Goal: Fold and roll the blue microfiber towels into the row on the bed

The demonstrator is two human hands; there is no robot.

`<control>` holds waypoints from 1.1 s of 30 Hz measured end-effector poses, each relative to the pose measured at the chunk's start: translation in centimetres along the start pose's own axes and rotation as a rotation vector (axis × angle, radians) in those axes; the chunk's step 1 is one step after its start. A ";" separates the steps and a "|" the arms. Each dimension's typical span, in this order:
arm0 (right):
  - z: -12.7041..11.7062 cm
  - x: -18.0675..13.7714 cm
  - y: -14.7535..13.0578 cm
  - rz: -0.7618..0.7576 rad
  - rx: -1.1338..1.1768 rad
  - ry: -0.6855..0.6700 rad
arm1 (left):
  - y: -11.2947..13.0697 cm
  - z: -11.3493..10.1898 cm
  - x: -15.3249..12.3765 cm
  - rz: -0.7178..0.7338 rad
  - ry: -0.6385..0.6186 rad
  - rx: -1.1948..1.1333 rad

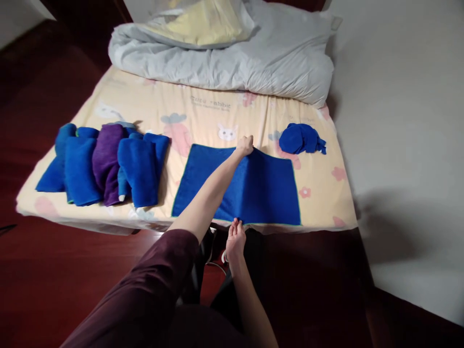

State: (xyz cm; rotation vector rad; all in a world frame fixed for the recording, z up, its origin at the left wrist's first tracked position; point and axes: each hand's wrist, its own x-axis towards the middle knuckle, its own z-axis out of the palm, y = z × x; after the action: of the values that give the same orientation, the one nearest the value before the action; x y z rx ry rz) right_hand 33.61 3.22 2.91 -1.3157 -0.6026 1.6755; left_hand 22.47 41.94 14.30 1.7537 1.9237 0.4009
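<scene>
A blue towel (pixel 264 193) lies spread flat on the near edge of a cream patterned mattress (pixel 203 116). My left hand (pixel 245 144) reaches across to the towel's far edge and pinches it at the middle, lifting it into a small ridge. My right hand (pixel 235 239) is at the near edge, fingers closed on the hem at its middle. To the left sits a row of folded towels: several blue towels (pixel 139 171) and one purple towel (pixel 108 162). A crumpled blue towel (pixel 300 138) lies to the right of the far edge.
A bundled pale grey duvet (pixel 232 53) with a yellow-lined pillow (pixel 203 24) fills the head of the mattress. Dark red flooring (pixel 54 280) surrounds the bed on the left and front. A pale wall (pixel 406 121) runs along the right.
</scene>
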 end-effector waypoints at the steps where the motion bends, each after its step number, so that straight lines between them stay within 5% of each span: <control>1: 0.1 -0.6 -0.4 -0.002 0.058 0.078 | 0.4 -0.8 -0.4 0.005 0.016 -0.008; 5: -0.1 -3.2 -3.8 -0.033 0.276 0.323 | 2.6 -5.8 -2.7 0.038 0.069 -0.094; 12: -4.7 -8.1 -15.2 -0.417 -0.016 0.286 | 7.0 -17.6 -10.7 0.120 0.110 -0.554; 20: -6.4 -12.1 -30.6 -0.815 -0.193 0.364 | 7.5 -29.7 -23.5 0.451 0.209 -0.853; 26: -4.0 -15.2 -37.6 -1.043 -0.026 0.312 | 6.4 -34.7 -33.2 0.516 0.472 -0.479; 33: -3.4 -19.6 -38.8 -1.042 -0.042 0.234 | 2.6 -37.3 -42.2 0.483 0.599 -0.306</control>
State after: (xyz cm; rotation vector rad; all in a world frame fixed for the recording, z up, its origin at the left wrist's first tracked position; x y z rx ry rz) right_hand 50.94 4.46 42.91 -0.9245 -0.9592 0.6503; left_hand 6.17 4.99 53.62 2.0138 1.6317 1.4507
